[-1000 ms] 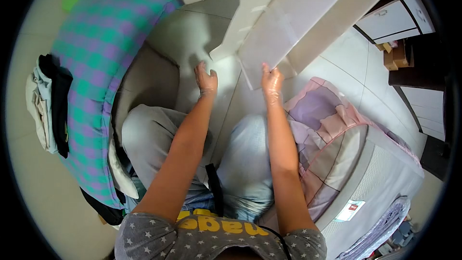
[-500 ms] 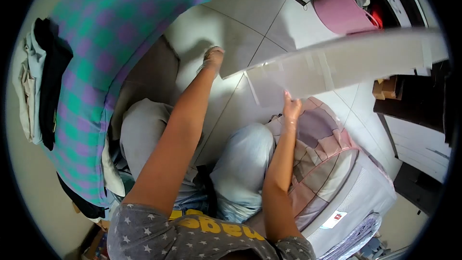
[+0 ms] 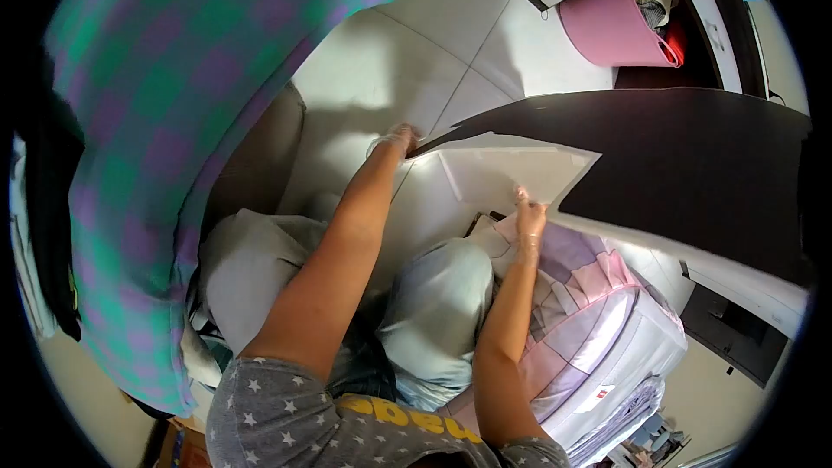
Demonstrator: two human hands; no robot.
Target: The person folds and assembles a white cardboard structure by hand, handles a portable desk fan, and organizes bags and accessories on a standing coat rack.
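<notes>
Right hand's (image 3: 530,218) fingers pinched the cardboard panel (image 3: 676,165) at 8 o'clock; couldn't tell left hand's (image 3: 397,140) grip, 9 o'clock. Even support seemed smart.

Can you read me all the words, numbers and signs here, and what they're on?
"age", it looks like: part of the upside-down yellow letters on the grey starry shirt; I can't be sure of the whole word.
Red-and-white label on the patchwork bundle: too small to read.
No other text I can read.
</notes>
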